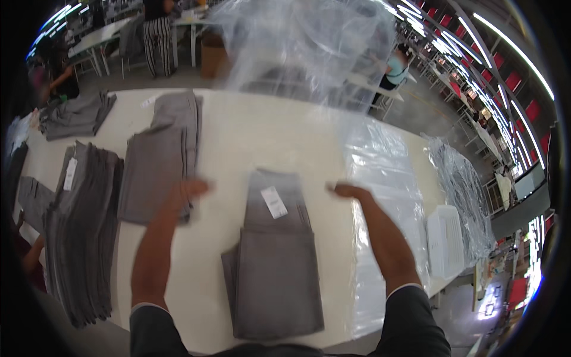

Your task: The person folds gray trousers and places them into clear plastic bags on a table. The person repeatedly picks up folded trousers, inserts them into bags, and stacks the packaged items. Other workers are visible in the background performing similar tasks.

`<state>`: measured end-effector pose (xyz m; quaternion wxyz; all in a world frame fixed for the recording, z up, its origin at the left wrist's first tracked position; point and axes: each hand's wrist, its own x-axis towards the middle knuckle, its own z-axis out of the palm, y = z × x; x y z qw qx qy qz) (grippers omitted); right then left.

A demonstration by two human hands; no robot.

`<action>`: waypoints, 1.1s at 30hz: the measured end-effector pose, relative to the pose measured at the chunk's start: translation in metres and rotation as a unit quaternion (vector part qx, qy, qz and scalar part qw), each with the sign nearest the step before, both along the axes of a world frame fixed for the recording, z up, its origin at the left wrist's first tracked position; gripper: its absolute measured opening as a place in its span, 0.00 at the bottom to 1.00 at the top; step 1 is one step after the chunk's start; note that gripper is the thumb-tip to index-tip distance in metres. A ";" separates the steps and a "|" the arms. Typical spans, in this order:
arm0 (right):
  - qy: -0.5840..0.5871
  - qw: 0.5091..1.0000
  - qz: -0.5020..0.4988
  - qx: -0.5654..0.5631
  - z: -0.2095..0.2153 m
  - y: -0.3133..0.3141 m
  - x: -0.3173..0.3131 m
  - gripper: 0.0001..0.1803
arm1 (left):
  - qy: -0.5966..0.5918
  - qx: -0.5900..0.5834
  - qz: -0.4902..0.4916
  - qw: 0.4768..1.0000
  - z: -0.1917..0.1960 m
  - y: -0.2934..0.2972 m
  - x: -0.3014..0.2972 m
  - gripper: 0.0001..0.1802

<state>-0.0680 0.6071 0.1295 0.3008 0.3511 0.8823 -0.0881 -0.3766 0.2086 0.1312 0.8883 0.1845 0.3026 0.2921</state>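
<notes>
A large clear plastic bag (pixel 297 47) billows in the air beyond the far table edge, blurred by motion. Its thin film trails hazily back between my two raised hands. My left hand (pixel 189 189), smeared, appears closed on the bag's near left edge. On the other side my right hand (pixel 351 191) looks closed on its near right edge; the grip itself is hard to see. Below and between them lies a folded pair of grey trousers (pixel 276 279), with a white tag (pixel 274 202) on its upper part.
Folded grey trousers (pixel 156 169) lie left of centre, beside a tall trouser stack (pixel 83 232). More grey trousers (pixel 77 116) rest at the far left. Flat clear bags (pixel 386 238) cover the right side, near a white plastic basket (pixel 445 241). People work at tables beyond.
</notes>
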 end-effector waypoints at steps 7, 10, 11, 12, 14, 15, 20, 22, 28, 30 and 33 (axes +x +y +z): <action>0.219 0.972 0.050 -0.072 0.072 0.009 -0.043 0.34 | 0.791 0.142 -0.064 0.592 -0.009 0.034 -0.143 0.40; 0.337 0.926 0.048 0.166 0.193 0.056 -0.050 0.26 | 0.884 0.214 0.233 0.343 0.143 0.051 -0.130 0.32; 0.393 0.911 0.047 0.120 0.195 0.075 -0.043 0.26 | 0.883 0.228 0.280 0.301 0.162 0.058 -0.121 0.31; 0.447 0.891 0.053 0.068 0.196 0.094 -0.041 0.27 | 0.876 0.248 0.292 0.294 0.157 0.060 -0.116 0.31; 0.355 0.912 -0.013 0.203 0.105 0.085 -0.058 0.32 | 0.843 0.269 0.177 0.431 0.080 0.079 -0.114 0.31; 0.253 0.959 0.001 0.126 0.067 0.075 -0.069 0.34 | 0.812 0.223 0.078 0.534 0.026 0.081 -0.111 0.31; 0.226 0.972 0.030 0.060 -0.058 0.034 -0.081 0.32 | 0.842 0.106 0.018 0.529 -0.120 0.068 -0.073 0.32; 0.199 0.976 0.062 0.055 -0.080 0.051 -0.088 0.31 | 0.863 0.147 0.071 0.477 -0.165 0.071 -0.088 0.34; 0.301 0.948 0.034 0.094 -0.127 0.093 -0.106 0.34 | 0.863 0.090 0.203 0.453 -0.184 0.125 -0.098 0.36; 0.296 0.951 0.040 0.075 -0.146 0.096 -0.120 0.34 | 0.866 0.079 0.208 0.447 -0.200 0.130 -0.108 0.37; 0.370 0.928 0.048 0.015 -0.204 0.140 -0.121 0.32 | 0.965 0.197 0.039 0.171 -0.230 0.148 -0.126 0.29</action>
